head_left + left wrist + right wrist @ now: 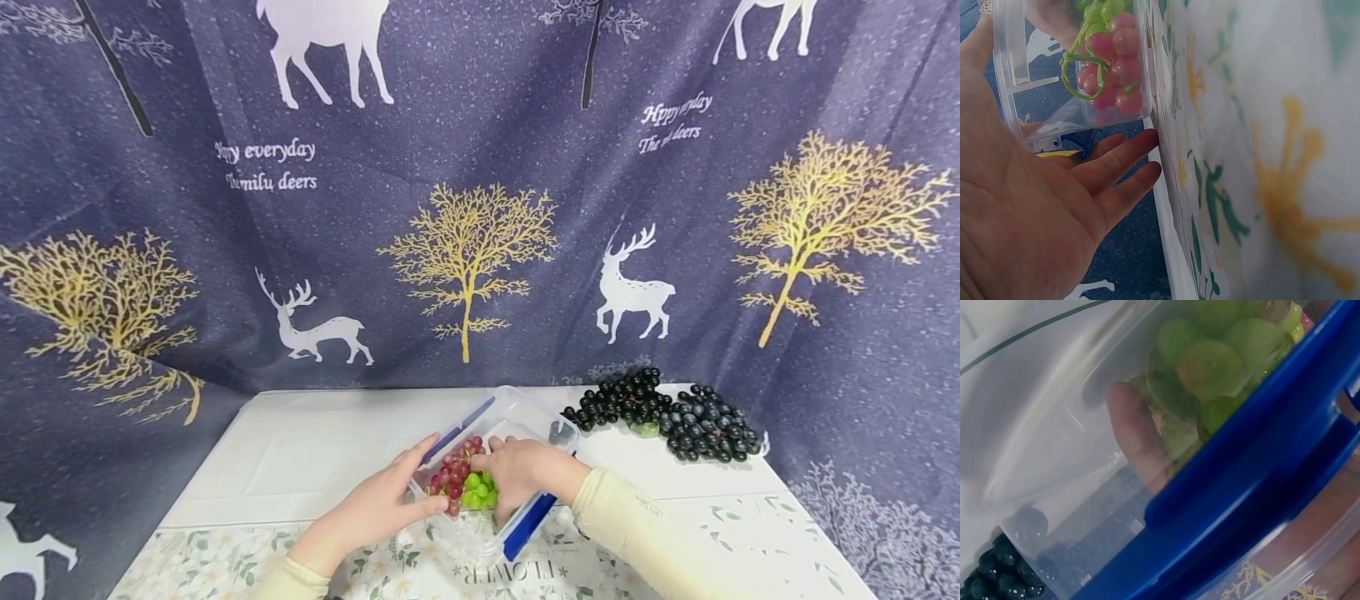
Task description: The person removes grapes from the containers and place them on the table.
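Observation:
A clear plastic box (pixel 480 542) with blue clasp flaps (pixel 528 527) stands askew on the table. Inside it lies a bunch of red grapes (pixel 448 477) next to a bunch of green grapes (pixel 478 498). My right hand (pixel 521 473) reaches into the box and holds the green bunch; one finger (pixel 1135 428) shows beside those grapes through the clear wall, while its thumb is hidden in the right wrist view. With fingers extended and thumb apart, my left hand (pixel 378 504) rests at the box's left side. A green stem (pixel 1082 75) loops over the red grapes.
Two bunches of dark grapes, one black (pixel 622 400) and one bluish (pixel 711 425), lie at the back right, with a bit of green between them. A floral cloth (pixel 247 550) covers the table's front part. Behind the table hangs a dark blue curtain (pixel 510 150).

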The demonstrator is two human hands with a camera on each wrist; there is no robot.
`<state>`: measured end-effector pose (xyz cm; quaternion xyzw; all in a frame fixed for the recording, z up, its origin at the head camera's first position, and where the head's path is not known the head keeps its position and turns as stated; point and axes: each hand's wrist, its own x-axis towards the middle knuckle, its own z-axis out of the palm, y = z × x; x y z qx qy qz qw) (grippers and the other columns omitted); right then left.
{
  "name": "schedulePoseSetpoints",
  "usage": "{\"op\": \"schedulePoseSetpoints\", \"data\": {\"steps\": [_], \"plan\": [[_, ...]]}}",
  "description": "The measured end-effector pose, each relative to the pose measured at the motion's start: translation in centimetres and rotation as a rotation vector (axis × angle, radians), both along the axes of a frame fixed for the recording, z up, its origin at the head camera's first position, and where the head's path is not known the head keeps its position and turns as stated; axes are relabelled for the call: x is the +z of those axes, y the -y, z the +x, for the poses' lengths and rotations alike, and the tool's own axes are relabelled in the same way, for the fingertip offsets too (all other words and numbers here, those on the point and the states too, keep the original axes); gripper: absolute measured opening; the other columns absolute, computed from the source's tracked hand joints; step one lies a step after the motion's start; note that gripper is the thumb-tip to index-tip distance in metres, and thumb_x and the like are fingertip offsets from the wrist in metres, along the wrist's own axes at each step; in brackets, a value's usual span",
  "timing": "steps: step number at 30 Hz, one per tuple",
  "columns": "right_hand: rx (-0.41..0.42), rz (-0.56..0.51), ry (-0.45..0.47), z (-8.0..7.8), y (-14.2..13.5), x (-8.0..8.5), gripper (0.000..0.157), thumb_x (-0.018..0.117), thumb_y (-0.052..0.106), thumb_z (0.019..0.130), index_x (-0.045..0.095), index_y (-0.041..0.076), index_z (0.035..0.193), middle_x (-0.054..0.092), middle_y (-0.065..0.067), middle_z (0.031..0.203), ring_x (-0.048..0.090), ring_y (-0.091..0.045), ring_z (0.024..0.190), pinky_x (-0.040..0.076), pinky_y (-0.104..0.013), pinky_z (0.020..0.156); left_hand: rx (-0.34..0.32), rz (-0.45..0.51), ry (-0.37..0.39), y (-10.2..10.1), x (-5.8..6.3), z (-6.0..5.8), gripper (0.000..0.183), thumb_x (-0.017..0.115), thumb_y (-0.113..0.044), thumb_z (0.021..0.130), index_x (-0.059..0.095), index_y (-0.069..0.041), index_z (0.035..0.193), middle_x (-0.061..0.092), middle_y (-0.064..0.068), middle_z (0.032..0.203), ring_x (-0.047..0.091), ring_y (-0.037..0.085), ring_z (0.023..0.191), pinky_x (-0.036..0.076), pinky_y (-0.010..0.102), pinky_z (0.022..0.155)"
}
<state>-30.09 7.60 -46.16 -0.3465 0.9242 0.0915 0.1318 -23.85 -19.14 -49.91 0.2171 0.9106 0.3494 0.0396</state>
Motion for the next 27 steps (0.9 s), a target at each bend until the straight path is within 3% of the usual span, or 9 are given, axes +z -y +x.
{"op": "schedulePoseSetpoints", "data": {"steps": [7, 14, 27], "plan": [[-0.009, -0.006, 0.012, 0.03, -0.07, -0.08, 0.104, 0.099, 0.061, 0.07, 0.054, 0.044, 0.162, 0.062, -0.005, 0.149, 0.065, -0.029, 0.125, 0.06, -0.045, 0.097, 0.005, -0.006, -0.003, 0.06, -0.27, -0.13, 0.096, 0.071, -0.06, 0.106, 0.021, -0.026, 0.18, 0.038, 0.015, 0.177, 0.068, 0.032, 0.128, 0.059, 0.059, 0.095], [-0.007, -0.015, 0.028, -0.06, -0.1, -0.06, 0.104, 0.099, 0.057, 0.071, 0.054, 0.044, 0.163, 0.063, -0.002, 0.152, 0.065, -0.028, 0.127, 0.059, -0.045, 0.099, 0.008, -0.003, 0.003, 0.16, -0.47, -0.2, 0.095, 0.071, -0.061, 0.106, 0.022, -0.027, 0.18, 0.039, 0.014, 0.177, 0.068, 0.024, 0.122, 0.059, 0.053, 0.091], [0.005, -0.05, 0.047, -0.38, -0.21, -0.31, 0.102, 0.102, 0.052, 0.071, 0.057, 0.042, 0.162, 0.067, 0.001, 0.147, 0.067, -0.027, 0.124, 0.058, -0.044, 0.102, -0.001, 0.003, -0.005, 0.12, -0.3, -0.03, 0.094, 0.071, -0.059, 0.107, 0.022, -0.026, 0.18, 0.038, 0.016, 0.177, 0.068, 0.033, 0.129, 0.059, 0.056, 0.095]]}}
